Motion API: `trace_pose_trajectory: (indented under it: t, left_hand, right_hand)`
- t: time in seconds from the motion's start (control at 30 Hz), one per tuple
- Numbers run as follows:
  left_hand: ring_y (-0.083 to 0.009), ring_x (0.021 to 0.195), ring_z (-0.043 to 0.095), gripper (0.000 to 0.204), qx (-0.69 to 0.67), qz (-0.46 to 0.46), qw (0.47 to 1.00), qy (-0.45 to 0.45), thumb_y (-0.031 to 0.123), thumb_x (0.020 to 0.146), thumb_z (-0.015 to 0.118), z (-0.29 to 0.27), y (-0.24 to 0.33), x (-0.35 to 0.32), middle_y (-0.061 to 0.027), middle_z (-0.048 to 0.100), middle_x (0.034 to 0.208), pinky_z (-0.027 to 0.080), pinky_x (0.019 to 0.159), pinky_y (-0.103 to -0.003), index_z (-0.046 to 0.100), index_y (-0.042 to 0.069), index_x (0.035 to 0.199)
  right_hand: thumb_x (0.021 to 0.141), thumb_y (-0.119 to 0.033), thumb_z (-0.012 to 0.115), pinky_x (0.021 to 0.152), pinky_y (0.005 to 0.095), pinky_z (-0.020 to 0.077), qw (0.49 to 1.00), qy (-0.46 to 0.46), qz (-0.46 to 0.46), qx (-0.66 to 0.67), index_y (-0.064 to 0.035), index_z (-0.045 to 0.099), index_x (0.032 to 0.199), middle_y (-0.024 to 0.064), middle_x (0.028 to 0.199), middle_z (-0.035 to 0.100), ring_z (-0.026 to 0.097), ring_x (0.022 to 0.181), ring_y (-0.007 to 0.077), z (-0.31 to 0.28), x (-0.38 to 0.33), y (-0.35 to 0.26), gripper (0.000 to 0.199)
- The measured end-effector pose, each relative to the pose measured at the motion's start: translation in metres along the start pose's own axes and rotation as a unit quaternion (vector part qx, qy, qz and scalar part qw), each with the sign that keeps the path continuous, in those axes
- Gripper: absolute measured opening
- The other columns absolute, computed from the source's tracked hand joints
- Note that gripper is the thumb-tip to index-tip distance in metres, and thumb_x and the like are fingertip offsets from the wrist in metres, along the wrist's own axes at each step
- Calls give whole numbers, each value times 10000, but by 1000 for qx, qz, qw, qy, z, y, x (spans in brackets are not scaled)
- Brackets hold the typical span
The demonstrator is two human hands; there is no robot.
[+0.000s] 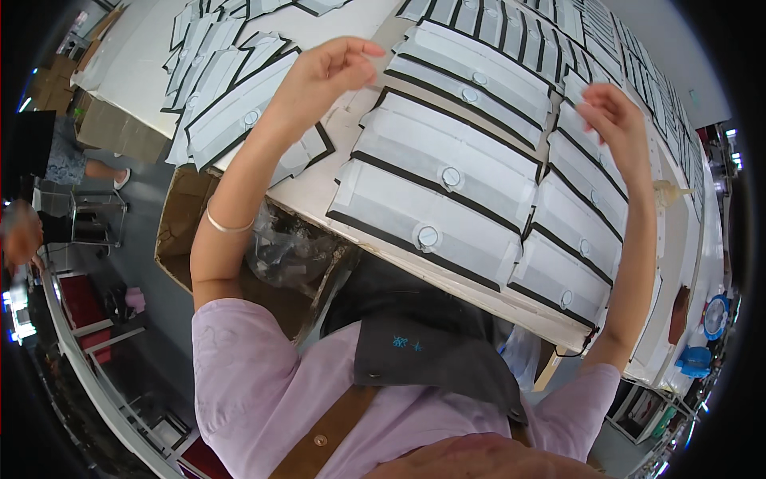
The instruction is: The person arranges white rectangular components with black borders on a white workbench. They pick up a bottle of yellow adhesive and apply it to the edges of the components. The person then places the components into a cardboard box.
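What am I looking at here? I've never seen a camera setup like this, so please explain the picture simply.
There's no machine: these are a person's bare hands. The picture comes from a wide fisheye camera worn on the head, looking down, so straight edges bend near the rim. On the white table, rows of flat pale pieces with black edges and round discs lie before the person; an untidy pile lies to the left. The left hand is raised between pile and rows; the right hand is over the right side of the rows. I can't see anything held in either.
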State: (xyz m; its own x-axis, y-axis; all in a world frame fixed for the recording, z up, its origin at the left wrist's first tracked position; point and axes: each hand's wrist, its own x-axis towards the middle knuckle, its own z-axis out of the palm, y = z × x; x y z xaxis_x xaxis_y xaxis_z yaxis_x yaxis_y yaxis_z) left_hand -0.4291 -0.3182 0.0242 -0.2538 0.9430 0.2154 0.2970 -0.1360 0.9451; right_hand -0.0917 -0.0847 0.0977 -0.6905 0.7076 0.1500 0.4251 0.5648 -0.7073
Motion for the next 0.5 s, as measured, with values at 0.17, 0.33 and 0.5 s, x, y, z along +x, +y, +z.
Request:
trace_pose_trajectory:
  t: [0.17, 0.33, 0.5]
  left_hand:
    - [-138, 960, 623, 456, 8, -96, 994, 48, 217, 939, 604, -14, -36, 78, -80, 667, 1044, 497, 887, -272, 513, 40, 1349]
    - [-139, 924, 621, 557, 15, -169, 984, 53, 242, 916, 644, -11, -54, 110, -91, 673, 1038, 509, 833, -257, 460, 40, 1402]
    - [-119, 863, 606, 611, 3, -176, 984, 35, 281, 898, 678, -5, -55, 112, -77, 676, 1014, 502, 782, -242, 453, 39, 1411]
  right_hand:
    - [885, -199, 710, 555, 155, 413, 969, -124, 24, 212, -41, 645, 1160, -25, 912, 643, 584, 699, 29, 102, 86, -32, 324]
    - [868, -233, 738, 502, 142, 378, 948, -182, 73, 250, -40, 664, 1063, -41, 793, 617, 545, 612, 6, 160, 135, -43, 284]
    - [871, -229, 739, 478, 143, 336, 971, -141, 22, 194, -48, 685, 994, -40, 698, 593, 483, 543, 2, 181, 158, -33, 226]
